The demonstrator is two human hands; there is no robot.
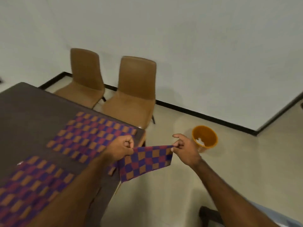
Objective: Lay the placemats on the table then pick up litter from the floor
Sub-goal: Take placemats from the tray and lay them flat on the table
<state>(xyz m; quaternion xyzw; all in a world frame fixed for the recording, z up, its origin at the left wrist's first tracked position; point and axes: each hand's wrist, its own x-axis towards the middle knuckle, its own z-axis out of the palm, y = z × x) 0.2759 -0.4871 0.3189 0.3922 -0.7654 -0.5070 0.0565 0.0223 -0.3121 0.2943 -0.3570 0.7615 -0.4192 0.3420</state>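
Note:
A checkered placemat (146, 161) in purple, red and orange hangs in the air just off the corner of the brown table (32, 112). My left hand (120, 148) grips its left top corner and my right hand (185, 149) pinches its right top corner, so the mat is stretched between them. Two more checkered placemats lie flat on the table: one (91, 136) near the far corner, another (31, 185) nearer to me and partly under my left forearm.
Two tan chairs (136, 95) (85, 79) stand against the white wall beyond the table. An orange bin (205, 136) with white scraps inside sits on the beige floor to the right. A dark object (208, 213) lies on the floor at the bottom right.

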